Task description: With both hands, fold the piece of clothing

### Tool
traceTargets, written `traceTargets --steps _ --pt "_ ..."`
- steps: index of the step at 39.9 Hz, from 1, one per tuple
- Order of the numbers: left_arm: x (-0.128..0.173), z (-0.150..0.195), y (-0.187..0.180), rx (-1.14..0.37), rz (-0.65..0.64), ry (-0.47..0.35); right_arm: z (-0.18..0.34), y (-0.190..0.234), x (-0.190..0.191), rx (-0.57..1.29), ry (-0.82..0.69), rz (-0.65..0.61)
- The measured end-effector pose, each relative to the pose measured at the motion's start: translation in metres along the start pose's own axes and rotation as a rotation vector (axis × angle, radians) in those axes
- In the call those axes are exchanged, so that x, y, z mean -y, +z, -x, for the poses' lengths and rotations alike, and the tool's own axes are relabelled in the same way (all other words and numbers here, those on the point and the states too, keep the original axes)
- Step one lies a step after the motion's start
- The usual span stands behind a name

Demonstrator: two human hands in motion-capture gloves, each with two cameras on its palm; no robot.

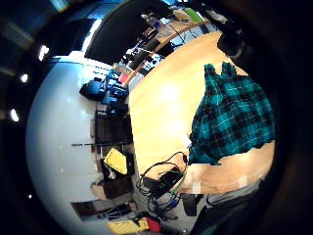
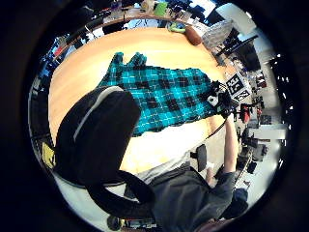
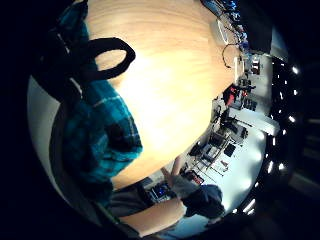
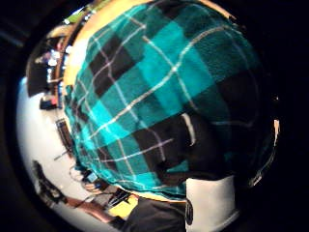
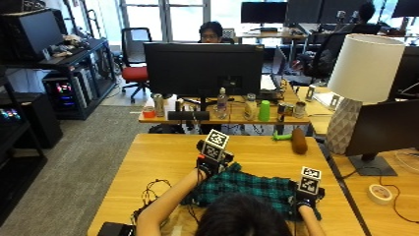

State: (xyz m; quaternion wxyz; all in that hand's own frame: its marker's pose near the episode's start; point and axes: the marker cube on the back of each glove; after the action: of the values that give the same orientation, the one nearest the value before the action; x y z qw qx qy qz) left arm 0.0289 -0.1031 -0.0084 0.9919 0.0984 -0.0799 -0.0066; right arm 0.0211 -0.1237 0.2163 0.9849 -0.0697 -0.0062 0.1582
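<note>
Presently the teal plaid garment (image 5: 245, 189) lies spread on the wooden table (image 5: 170, 152) before me, my right hand (image 5: 306, 200) gripping its right edge, my left hand (image 5: 211, 166) at its far left corner, fingers indiscernible.

teal-and-black plaid garment (image 5: 245, 188) — spread on table

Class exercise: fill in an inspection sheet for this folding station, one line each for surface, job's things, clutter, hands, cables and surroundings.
Surface: wooden table.
Job's things: teal plaid garment lying on the table.
Clutter: brown roll and green item at the far edge.
Hands: left hand over the garment's far edge, grip not visible; right hand grips the garment's right edge.
Cables: black cables at the table's left.
Surroundings: white lamp, monitor.
</note>
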Motion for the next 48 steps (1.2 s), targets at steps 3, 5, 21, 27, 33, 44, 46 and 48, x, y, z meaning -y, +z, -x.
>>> traceTargets --steps 3,5,21,27,33,44,46,48 --pt "0.01 0.003 0.016 -0.036 0.009 -0.007 0.004 -0.008 -0.007 0.038 -0.028 -0.053" --pt "0.012 0.003 0.027 -0.072 0.031 -0.015 0.009 -0.019 -0.02 0.079 -0.065 -0.096" --pt "-0.056 -0.023 0.108 -0.227 0.326 -0.07 0.004 -0.031 -0.027 0.037 -0.066 -0.113" --pt "-0.062 -0.03 0.131 -0.26 0.397 -0.05 0.001 -0.03 -0.021 0.139 -0.079 -0.042" --pt "-0.065 -0.032 0.138 -0.283 0.44 -0.062 -0.001 -0.024 -0.001 0.215 -0.116 0.025" --pt "-0.064 -0.031 0.129 -0.408 0.456 -0.041 0.003 -0.063 0.034 0.236 -0.139 -0.059" --pt "-0.063 -0.031 0.12 -0.467 0.46 -0.024 0.008 -0.077 0.029 0.231 -0.162 -0.08" --pt "-0.061 -0.029 0.108 -0.515 0.439 -0.01 0.016 -0.093 0.022 0.223 -0.187 -0.097"
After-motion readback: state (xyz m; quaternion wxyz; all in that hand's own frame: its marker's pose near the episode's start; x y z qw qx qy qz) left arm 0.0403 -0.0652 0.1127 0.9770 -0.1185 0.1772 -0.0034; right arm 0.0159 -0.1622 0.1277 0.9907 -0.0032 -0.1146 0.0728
